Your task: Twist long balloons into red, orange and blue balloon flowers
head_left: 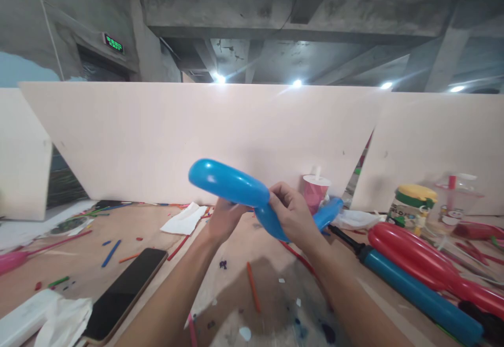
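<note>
A long blue balloon [228,181], inflated and bent back on itself, is held up above the table between my two hands. My right hand [289,208] pinches it at the narrow bend, thumb and fingers pressed together. Beneath the upper section my left hand [226,218] grips from below; the balloon hides most of its fingers. From the bend a lower section passes behind my right hand, and a blue length [329,213] shows on the hand's far side.
On the right lie a blue balloon pump [417,289] and a red balloon [413,252], near a yellow-lidded jar [413,205] and a pink cup [315,192]. A phone [128,292] and tissue [65,321] are at left. Uninflated balloons and scraps litter the table. A pale board [197,121] stands behind.
</note>
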Demonstrator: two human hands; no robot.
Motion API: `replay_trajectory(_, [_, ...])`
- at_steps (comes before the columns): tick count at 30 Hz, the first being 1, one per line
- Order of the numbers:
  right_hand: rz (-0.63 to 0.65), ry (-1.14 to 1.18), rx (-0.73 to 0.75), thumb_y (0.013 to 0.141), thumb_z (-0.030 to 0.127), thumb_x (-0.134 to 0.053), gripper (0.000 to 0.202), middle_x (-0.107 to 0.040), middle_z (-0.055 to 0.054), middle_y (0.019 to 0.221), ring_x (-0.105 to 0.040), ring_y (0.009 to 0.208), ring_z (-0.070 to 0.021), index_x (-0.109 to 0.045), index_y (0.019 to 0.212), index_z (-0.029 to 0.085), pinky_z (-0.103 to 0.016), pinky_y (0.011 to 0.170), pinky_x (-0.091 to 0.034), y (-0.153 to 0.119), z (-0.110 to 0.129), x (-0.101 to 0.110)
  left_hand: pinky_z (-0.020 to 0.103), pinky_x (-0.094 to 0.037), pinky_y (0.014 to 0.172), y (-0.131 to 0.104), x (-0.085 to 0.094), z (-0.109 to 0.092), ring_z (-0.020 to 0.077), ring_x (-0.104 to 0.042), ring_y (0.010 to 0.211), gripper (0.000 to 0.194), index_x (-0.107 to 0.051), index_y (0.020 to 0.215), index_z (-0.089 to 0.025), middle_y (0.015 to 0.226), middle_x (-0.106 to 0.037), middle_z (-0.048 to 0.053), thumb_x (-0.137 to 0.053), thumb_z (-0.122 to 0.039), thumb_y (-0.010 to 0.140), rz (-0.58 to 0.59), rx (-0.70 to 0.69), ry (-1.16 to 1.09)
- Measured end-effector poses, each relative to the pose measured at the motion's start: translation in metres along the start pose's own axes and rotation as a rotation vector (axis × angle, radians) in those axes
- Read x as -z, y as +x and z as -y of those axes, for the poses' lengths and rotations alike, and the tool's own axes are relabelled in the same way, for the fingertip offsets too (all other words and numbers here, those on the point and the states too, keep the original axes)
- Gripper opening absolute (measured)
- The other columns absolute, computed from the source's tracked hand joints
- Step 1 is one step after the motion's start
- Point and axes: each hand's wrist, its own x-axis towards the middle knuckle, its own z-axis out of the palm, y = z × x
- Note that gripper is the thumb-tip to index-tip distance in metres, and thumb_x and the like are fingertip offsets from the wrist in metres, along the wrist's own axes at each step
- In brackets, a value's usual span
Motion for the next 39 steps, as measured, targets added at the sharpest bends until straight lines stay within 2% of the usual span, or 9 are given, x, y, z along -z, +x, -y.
replay_trajectory(4, [0.135,0.015,-0.014,0.086,0.039,-0.049,0.022,-0.060,-0.001,0.072,-0.055,0.067,-0.0152,-0.057,0.083,0.018,-0.026,0.059,-0.043,-0.001,0.001,0.000,0.027,-0.046,0.070,0.004,0.007,0.003,0.0142,-0.056,0.070,0.021,-0.062,0.081,-0.016,0.074,-0.061,0.002,-0.071,-0.020,0.062,0.078,0.062,-0.064])
replay_trajectory(9, [0.003,-0.242,0.114,0.088,0.028,-0.046,0.016,-0.060,-0.001,0.075,-0.055,0.072,-0.0158,-0.057,0.083,0.018,-0.026,0.062,-0.041,-0.004,0.002,-0.001,0.024,-0.048,0.062,0.007,0.002,0.006,0.0131,-0.058,0.076,0.050,-0.049,0.105,-0.022,0.096,-0.059,0.002,-0.072,-0.017,0.061,-0.184,-0.071,0.088])
replay_trajectory(13, [-0.126,-0.455,0.260,0.084,0.019,-0.047,0.009,-0.060,-0.004,0.078,-0.054,0.075,-0.0185,-0.055,0.078,0.019,-0.029,0.066,-0.041,-0.006,0.000,-0.003,0.026,-0.049,0.070,0.000,-0.009,0.002,0.0178,-0.059,0.087,0.041,-0.051,0.102,-0.020,0.094,-0.061,0.004,-0.070,-0.020,0.066,0.042,-0.100,0.182])
replay_trajectory(14, [-0.141,-0.485,0.299,0.082,0.016,-0.048,0.008,-0.060,-0.005,0.078,-0.054,0.076,-0.0191,-0.054,0.078,0.019,-0.030,0.067,-0.041,-0.006,0.000,-0.004,0.026,-0.049,0.071,-0.002,-0.012,0.002,0.0179,-0.060,0.086,0.042,-0.051,0.102,-0.020,0.092,-0.062,0.004,-0.071,-0.021,0.065,0.035,-0.112,0.196])
replay_trajectory(18, [-0.122,-0.552,0.375,0.082,0.012,-0.044,0.012,-0.059,-0.005,0.075,-0.054,0.075,-0.0194,-0.053,0.078,0.019,-0.030,0.067,-0.041,-0.008,-0.001,-0.009,0.024,-0.047,0.062,-0.005,-0.019,0.002,0.0152,-0.059,0.069,0.033,-0.054,0.087,-0.018,0.077,-0.062,0.001,-0.074,-0.026,0.063,-0.260,-0.183,0.304])
replay_trajectory(22, [-0.129,-0.653,0.425,0.086,0.014,-0.043,0.015,-0.055,-0.008,0.084,-0.054,0.080,-0.0204,-0.056,0.078,0.018,-0.032,0.069,-0.044,-0.010,0.000,-0.010,0.023,-0.042,0.052,-0.003,-0.017,-0.002,0.0142,-0.054,0.058,0.021,-0.056,0.069,-0.015,0.062,-0.059,-0.001,-0.072,-0.025,0.060,-0.330,-0.182,0.506])
replay_trajectory(28, [-0.011,-0.863,0.677,0.087,0.016,-0.047,0.013,-0.055,-0.011,0.114,-0.049,0.101,-0.0254,-0.060,0.085,0.018,-0.041,0.085,-0.042,-0.009,-0.004,-0.002,0.022,-0.039,0.052,0.001,-0.003,-0.009,0.0118,-0.049,0.056,0.005,-0.057,0.065,-0.015,0.059,-0.054,-0.003,-0.060,-0.019,0.062,-0.171,-0.020,0.565])
replay_trajectory(34, [-0.041,-0.815,0.597,0.087,0.017,-0.049,0.011,-0.059,-0.008,0.093,-0.052,0.088,-0.0216,-0.060,0.084,0.018,-0.037,0.080,-0.042,-0.002,-0.014,0.005,0.020,-0.036,0.051,0.002,0.005,-0.010,0.0091,-0.043,0.056,0.008,-0.054,0.066,-0.014,0.060,-0.049,-0.005,-0.058,-0.015,0.060,0.041,0.040,0.620])
replay_trajectory(39, [-0.122,-0.751,0.555,0.087,0.016,-0.049,0.010,-0.059,-0.007,0.088,-0.053,0.086,-0.0216,-0.058,0.084,0.018,-0.036,0.079,-0.043,-0.001,-0.018,0.003,0.020,-0.038,0.054,0.003,0.001,-0.006,0.0099,-0.044,0.060,0.012,-0.054,0.071,-0.014,0.064,-0.051,-0.004,-0.060,-0.014,0.059,0.023,0.008,0.622])
